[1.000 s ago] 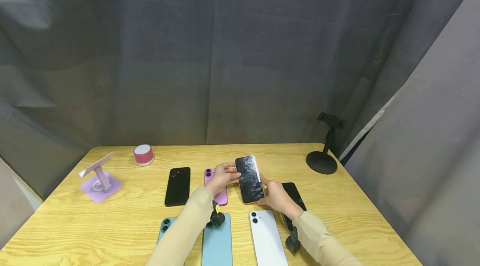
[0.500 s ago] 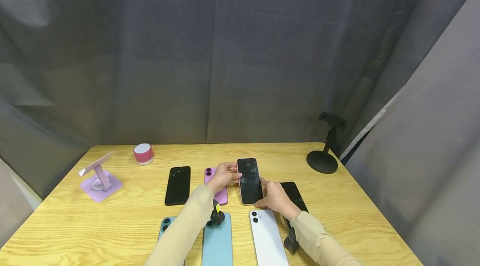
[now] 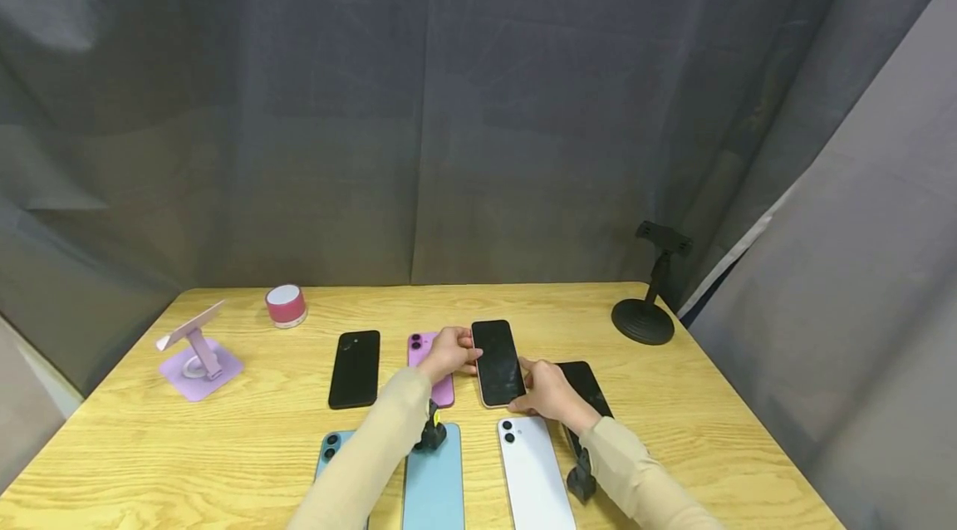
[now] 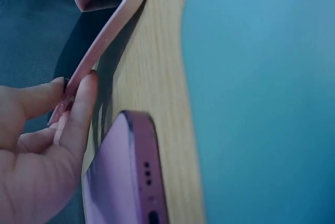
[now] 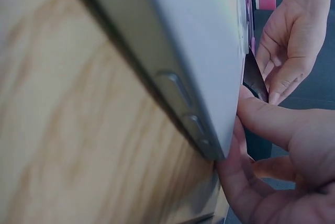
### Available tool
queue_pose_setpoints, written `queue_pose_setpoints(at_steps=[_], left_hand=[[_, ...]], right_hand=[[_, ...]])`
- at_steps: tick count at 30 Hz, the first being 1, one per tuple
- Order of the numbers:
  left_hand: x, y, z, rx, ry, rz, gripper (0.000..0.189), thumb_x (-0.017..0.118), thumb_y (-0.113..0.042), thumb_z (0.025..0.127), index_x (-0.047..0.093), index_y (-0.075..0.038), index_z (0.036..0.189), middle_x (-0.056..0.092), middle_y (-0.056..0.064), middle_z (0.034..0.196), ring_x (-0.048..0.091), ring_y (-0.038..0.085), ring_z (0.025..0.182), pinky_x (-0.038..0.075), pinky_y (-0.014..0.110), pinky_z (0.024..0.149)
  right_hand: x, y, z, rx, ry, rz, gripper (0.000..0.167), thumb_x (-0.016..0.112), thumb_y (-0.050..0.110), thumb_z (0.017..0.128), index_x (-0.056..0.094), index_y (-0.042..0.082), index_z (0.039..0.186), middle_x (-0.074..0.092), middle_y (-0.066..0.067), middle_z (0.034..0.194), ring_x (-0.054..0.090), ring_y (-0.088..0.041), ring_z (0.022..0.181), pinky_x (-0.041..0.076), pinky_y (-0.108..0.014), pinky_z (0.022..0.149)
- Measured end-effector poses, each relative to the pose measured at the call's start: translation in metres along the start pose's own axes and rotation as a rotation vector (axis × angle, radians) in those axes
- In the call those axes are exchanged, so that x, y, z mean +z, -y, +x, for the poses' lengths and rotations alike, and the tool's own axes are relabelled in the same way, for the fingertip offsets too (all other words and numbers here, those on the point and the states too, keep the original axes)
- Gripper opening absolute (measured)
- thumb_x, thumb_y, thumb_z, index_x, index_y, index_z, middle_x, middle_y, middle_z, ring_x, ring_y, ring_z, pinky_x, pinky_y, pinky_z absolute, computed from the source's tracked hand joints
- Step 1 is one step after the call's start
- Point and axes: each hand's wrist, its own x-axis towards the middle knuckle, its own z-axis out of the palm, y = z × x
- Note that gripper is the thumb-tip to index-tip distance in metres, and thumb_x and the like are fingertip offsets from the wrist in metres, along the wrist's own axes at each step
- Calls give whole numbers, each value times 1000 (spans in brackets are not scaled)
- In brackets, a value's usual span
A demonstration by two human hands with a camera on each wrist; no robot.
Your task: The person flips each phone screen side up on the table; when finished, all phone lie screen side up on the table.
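A pink-framed phone (image 3: pixel 498 364) with its dark screen up is held between both hands near the middle of the table. My left hand (image 3: pixel 450 353) pinches its left edge between thumb and fingers; the left wrist view shows the pink frame (image 4: pixel 99 46) tilted above the wood. At the lower right corner, my right hand (image 3: pixel 548 390) grips the phone. Under the left hand lies a purple phone (image 3: pixel 443 390). A white phone (image 3: pixel 534 472), camera side up, lies in front of the right hand, and a black phone (image 3: pixel 586 389) lies partly beneath that wrist.
Two blue phones lie at the front, one (image 3: pixel 434 480) in the middle and one (image 3: pixel 330 449) partly behind the left sleeve. Another black phone (image 3: pixel 355 370) lies left. A purple stand (image 3: pixel 200 360) and a pink-and-white roll (image 3: pixel 287 307) are far left; a black stand (image 3: pixel 643 321) is back right.
The held phone has turned straighter and then slightly the other way, and its top end has come a little lower and nearer. Both hands keep their hold on it.
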Motion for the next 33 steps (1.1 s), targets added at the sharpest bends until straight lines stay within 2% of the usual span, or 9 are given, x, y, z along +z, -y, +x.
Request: queue_pose_setpoints(at_steps=[6,11,15,20,25,29,33], left_hand=[[2,0,-6,-15,76,83,42,69,12,78,50,18,115,52,7,83,60,12,69,59,29,73],[4,-2,-9,-27,80,90,36,68,14,78,50,17,110,49,5,81,63,14,69,59,32,75],[5,-4,-10,-24,78,101,21,67,15,79,50,9,89,45,1,70,65,16,68,59,34,72],[6,-8,-12,-58,58,110,34,68,16,78,40,-3,74,44,1,66,71,28,79,59,34,71],[7,-11,-15,-62,20,150,33,70,14,76,42,-2,74,45,3,71,71,33,81,59,31,69],[8,-12,-16,-64,5,176,22,71,11,78,52,8,88,48,4,73,71,31,79,59,30,67],[9,-13,-16,-57,-8,197,28,72,10,78,55,15,100,51,4,74,71,29,77,59,30,65]], right_hand=[[-1,-1,-1,12,20,-11,75,85,13,71,49,-11,132,56,-8,83,55,-10,54,45,-22,50],[-2,-2,0,8,30,-16,73,84,14,72,50,-12,131,56,-8,83,54,-10,55,44,-22,50],[-3,-3,0,7,45,-9,73,84,14,72,50,-12,131,56,-9,85,54,-11,54,43,-22,50],[-4,-4,0,2,62,-27,72,83,16,73,51,-9,132,59,-11,93,52,-14,65,43,-24,59],[-4,-5,-1,-12,66,-36,70,83,17,74,52,-9,131,57,-8,90,49,-17,74,42,-26,61],[-3,-6,-1,-22,69,-32,67,82,17,75,53,-9,130,55,-6,87,49,-16,72,41,-24,59],[-3,-6,-2,-23,69,-28,65,81,18,76,55,-8,129,54,-5,85,47,-15,67,38,-23,57]])
